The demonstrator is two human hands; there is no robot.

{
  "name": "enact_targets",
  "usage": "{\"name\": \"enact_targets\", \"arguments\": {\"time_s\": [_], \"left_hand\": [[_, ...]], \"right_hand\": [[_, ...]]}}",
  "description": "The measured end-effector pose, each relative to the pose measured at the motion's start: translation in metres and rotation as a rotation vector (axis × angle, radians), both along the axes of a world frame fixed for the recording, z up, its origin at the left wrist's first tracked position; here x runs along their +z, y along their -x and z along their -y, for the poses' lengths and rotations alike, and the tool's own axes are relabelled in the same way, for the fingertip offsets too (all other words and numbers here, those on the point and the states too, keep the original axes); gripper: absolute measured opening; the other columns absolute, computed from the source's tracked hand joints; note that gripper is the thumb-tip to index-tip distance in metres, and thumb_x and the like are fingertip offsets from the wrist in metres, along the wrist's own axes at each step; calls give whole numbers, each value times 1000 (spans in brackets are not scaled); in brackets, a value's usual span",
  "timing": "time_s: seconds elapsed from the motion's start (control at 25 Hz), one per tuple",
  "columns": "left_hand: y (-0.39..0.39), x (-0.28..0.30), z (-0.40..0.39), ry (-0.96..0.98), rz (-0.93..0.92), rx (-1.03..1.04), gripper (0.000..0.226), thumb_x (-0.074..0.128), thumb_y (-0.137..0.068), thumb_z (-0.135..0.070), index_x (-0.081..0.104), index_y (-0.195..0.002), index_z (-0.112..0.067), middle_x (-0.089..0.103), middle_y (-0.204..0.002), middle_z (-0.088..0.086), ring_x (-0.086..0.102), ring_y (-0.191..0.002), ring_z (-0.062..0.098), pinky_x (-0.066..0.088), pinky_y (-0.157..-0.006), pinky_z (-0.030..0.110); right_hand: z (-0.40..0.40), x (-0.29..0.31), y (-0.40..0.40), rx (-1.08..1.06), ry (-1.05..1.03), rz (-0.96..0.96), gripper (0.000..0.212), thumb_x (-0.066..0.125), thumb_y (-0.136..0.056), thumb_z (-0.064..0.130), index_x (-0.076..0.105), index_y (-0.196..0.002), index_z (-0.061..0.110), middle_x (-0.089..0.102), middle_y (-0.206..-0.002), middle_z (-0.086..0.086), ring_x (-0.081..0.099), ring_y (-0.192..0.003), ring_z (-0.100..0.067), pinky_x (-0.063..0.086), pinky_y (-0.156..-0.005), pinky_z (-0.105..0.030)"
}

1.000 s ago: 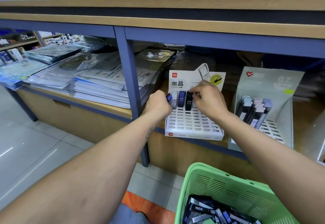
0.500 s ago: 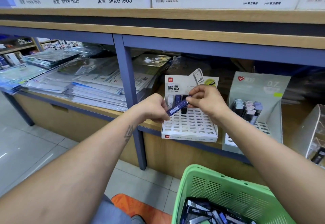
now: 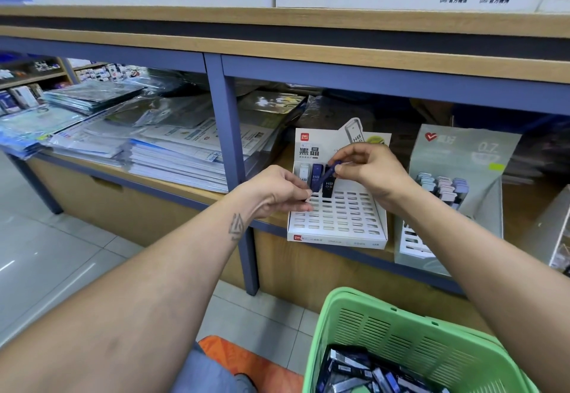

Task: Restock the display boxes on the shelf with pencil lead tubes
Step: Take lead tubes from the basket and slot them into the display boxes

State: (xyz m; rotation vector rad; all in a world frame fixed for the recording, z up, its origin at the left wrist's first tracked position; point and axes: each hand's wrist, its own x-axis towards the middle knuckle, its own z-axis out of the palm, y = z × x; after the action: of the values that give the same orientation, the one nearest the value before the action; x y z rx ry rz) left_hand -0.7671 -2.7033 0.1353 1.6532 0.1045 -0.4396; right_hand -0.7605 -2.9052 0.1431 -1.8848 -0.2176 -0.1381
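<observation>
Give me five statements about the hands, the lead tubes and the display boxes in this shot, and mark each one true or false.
1. Both hands hold one blue lead tube. True: the left hand pinches its lower end, the right hand its upper end.
2. The white display box is full. False: only three tubes stand in its back row; the other slots are empty.
3. The green basket holds more tubes. True.
4. The grey display box stands left of the white one. False: it stands to its right.
5. The held tube is seated in a slot. False: it is tilted above the rack, in both hands' grip.
</observation>
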Motion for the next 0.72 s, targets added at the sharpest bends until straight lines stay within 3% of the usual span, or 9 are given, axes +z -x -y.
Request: {"name": "enact_targets", "arguments": {"time_s": [0.16, 0.28, 0.4, 0.48, 0.6, 0.72], "left_hand": [[0, 4, 4, -79, 82, 25, 20, 76, -78, 13, 63, -85, 1, 70, -83, 19, 73, -69, 29, 64, -67, 35], [0, 2, 8, -218, 171, 5, 24, 79, -77, 11, 60, -79, -2, 69, -83, 18, 75, -71, 34, 64, -68, 38], [-2, -4, 10, -617, 350, -81, 21, 81, -76, 2, 63, -80, -7, 72, -88, 14, 71, -68, 24, 58, -57, 31], [-5, -8, 8, -879, 482, -18, 17, 78, -77, -6, 63, -79, -14, 70, -92, 7, 66, -78, 24, 50, -58, 33], [-10, -15, 4, -918, 535, 69, 19, 77, -81, -12, 59, -78, -16, 65, -89, 5, 63, -83, 28, 47, -61, 34], [-12, -23, 4, -933, 567, 28, 25, 75, -84, -10, 53, -74, -18, 65, -89, 4, 62, -82, 26, 46, -61, 33]], "right_hand": [[2, -2, 1, -70, -20, 12, 19, 74, -86, -3, 70, -97, 12, 76, -94, -8, 73, -94, -22, 57, -94, -37], [1, -4, -1, -87, -26, 13, 21, 76, -84, -3, 71, -94, 14, 75, -94, -11, 73, -94, -28, 59, -93, -41], [-2, -3, -6, -107, 99, 62, 20, 77, -85, 0, 73, -87, 20, 75, -90, -5, 73, -86, -22, 61, -86, -39], [-5, 0, -8, -163, 285, 177, 17, 76, -87, 5, 74, -91, 20, 73, -90, 3, 69, -85, -15, 58, -83, -31], [-16, -1, -8, -175, 518, 338, 14, 73, -90, 8, 75, -102, 15, 72, -94, 0, 66, -89, -17, 56, -84, -35], [-23, -8, -13, -176, 612, 370, 14, 71, -91, 8, 75, -104, 14, 75, -98, -7, 67, -95, -26, 57, -86, -44]]}}
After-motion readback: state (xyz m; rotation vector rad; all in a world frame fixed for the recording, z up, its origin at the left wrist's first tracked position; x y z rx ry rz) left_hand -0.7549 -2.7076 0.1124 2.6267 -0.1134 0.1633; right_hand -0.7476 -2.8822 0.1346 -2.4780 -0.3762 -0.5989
